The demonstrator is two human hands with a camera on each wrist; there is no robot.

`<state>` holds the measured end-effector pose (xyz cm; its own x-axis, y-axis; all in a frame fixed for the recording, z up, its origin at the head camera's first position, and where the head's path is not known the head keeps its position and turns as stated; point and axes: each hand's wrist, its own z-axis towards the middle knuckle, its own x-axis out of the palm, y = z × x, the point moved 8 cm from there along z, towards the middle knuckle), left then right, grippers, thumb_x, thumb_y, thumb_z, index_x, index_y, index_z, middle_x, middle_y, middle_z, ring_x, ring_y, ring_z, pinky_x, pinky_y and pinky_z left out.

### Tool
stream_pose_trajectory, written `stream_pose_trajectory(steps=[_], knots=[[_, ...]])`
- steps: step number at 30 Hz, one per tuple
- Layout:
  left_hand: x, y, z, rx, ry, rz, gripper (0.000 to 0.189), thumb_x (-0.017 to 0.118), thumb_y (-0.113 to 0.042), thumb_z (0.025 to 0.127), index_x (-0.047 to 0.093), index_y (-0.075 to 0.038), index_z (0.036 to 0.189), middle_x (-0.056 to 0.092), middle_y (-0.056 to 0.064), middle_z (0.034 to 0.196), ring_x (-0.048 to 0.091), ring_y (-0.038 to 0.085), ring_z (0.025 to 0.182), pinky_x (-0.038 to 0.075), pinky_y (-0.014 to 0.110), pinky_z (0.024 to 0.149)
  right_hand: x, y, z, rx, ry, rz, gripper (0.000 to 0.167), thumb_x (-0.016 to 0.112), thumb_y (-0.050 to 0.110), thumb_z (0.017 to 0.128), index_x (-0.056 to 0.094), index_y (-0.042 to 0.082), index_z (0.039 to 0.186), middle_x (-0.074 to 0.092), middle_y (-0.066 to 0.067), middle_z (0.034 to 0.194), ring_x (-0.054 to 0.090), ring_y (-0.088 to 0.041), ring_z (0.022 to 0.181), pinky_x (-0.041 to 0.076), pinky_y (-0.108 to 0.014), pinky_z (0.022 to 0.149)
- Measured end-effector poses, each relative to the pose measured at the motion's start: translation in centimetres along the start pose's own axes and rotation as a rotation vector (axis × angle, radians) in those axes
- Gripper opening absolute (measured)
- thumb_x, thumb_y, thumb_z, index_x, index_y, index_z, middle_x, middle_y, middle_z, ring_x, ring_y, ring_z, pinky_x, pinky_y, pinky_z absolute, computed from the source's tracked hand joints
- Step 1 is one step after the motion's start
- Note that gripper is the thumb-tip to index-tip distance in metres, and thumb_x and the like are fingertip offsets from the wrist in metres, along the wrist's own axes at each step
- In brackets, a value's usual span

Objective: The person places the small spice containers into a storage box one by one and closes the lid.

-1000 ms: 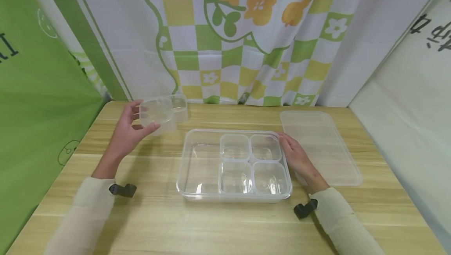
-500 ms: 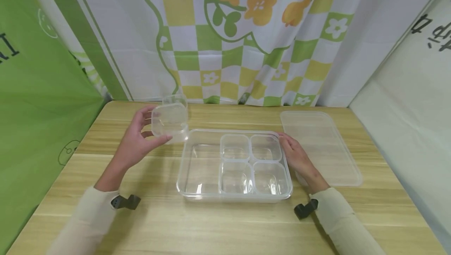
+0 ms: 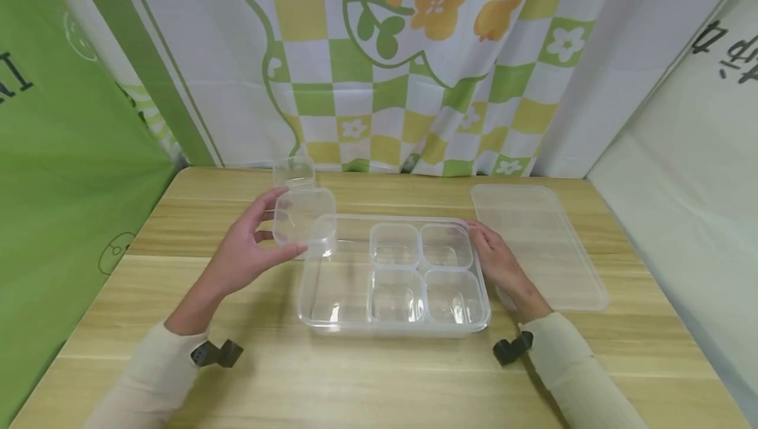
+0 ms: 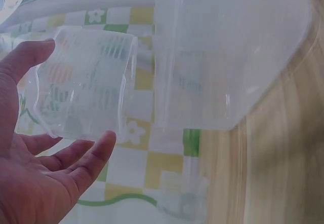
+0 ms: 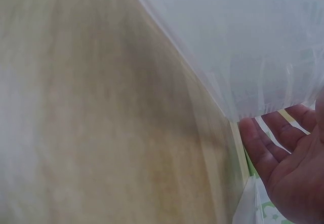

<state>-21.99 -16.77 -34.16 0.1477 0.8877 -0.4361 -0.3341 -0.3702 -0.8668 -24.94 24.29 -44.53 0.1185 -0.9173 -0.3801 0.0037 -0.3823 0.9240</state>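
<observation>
My left hand (image 3: 251, 245) holds a small clear plastic container (image 3: 304, 218) between thumb and fingers, tilted, over the back left corner of a large clear rectangular box (image 3: 343, 329). In the left wrist view the small container (image 4: 83, 84) sits between the thumb and fingertips. Several similar small containers (image 3: 395, 245) stand in the right part of the large box, in two rows. Its left part holds none. My right hand (image 3: 500, 268) touches the box's right side near the back corner, and in the right wrist view its fairly straight fingers (image 5: 258, 145) meet the box wall.
Another small clear container (image 3: 294, 172) stands at the table's back left. A flat translucent lid (image 3: 541, 245) lies right of the box, partly behind my right hand. The wooden table (image 3: 367, 383) ends at a patterned curtain (image 3: 391, 93).
My left hand has carried the small container from the back left towards the right and nearer, up to the large box's corner. My right hand and the box have stayed in place.
</observation>
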Motion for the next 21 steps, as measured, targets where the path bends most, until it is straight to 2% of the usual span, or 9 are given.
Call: stream_pose_trajectory(steps=[3,6,9,14,16,21], knots=[[0.7,-0.1,-0.4,-0.019,0.021,0.022,0.088,0.088,-0.018,0.084,0.039,-0.017,0.157,0.051,0.012,0.144,0.051,0.030,0.128,0.050,0.043,0.099,0.0,0.0,0.0,0.005,0.003,-0.008,0.056,0.035,0.046,0.112,0.053,0.007,0.148,0.058,-0.020,0.141,0.053,-0.036,0.130,0.039,-0.052,0.109],[1.4,-0.3,-0.8,-0.013,0.044,0.036,0.089,0.088,-0.020,0.083,0.039,-0.016,0.157,0.050,0.014,0.146,0.052,0.032,0.127,0.048,0.051,0.101,-0.1,0.1,0.0,0.002,-0.002,-0.025,0.056,0.034,0.045,0.112,0.053,0.006,0.148,0.057,-0.020,0.142,0.052,-0.036,0.131,0.039,-0.053,0.110],[2.1,-0.5,-1.1,0.015,0.072,0.050,0.088,0.088,-0.021,0.083,0.040,-0.013,0.156,0.052,0.014,0.145,0.052,0.031,0.127,0.047,0.052,0.101,-0.1,0.1,0.0,0.002,-0.005,-0.023,0.056,0.034,0.046,0.112,0.054,0.006,0.147,0.057,-0.020,0.142,0.051,-0.036,0.131,0.038,-0.054,0.111],[3.2,-0.5,-1.8,0.079,0.112,0.076,0.082,0.088,-0.021,0.083,0.045,-0.007,0.152,0.060,0.010,0.133,0.055,0.025,0.121,0.052,0.044,0.093,-0.1,0.0,0.1,0.002,-0.006,-0.034,0.056,0.035,0.047,0.112,0.054,0.008,0.147,0.057,-0.018,0.142,0.050,-0.036,0.133,0.036,-0.054,0.112],[3.6,-0.5,-2.1,0.096,0.119,0.089,0.083,0.088,-0.022,0.082,0.045,-0.006,0.151,0.060,0.009,0.133,0.054,0.025,0.121,0.052,0.045,0.092,-0.2,-0.1,0.1,0.002,-0.011,-0.047,0.055,0.035,0.047,0.112,0.055,0.009,0.146,0.058,-0.018,0.141,0.050,-0.035,0.133,0.035,-0.054,0.113],[4.4,0.1,-2.7,0.073,0.132,0.146,0.089,0.090,-0.030,0.080,0.042,-0.008,0.151,0.056,0.010,0.139,0.054,0.030,0.120,0.050,0.052,0.093,-0.1,0.4,-0.1,0.021,-0.004,-0.031,0.055,0.035,0.046,0.112,0.055,0.008,0.147,0.057,-0.018,0.142,0.049,-0.035,0.133,0.035,-0.054,0.113]])
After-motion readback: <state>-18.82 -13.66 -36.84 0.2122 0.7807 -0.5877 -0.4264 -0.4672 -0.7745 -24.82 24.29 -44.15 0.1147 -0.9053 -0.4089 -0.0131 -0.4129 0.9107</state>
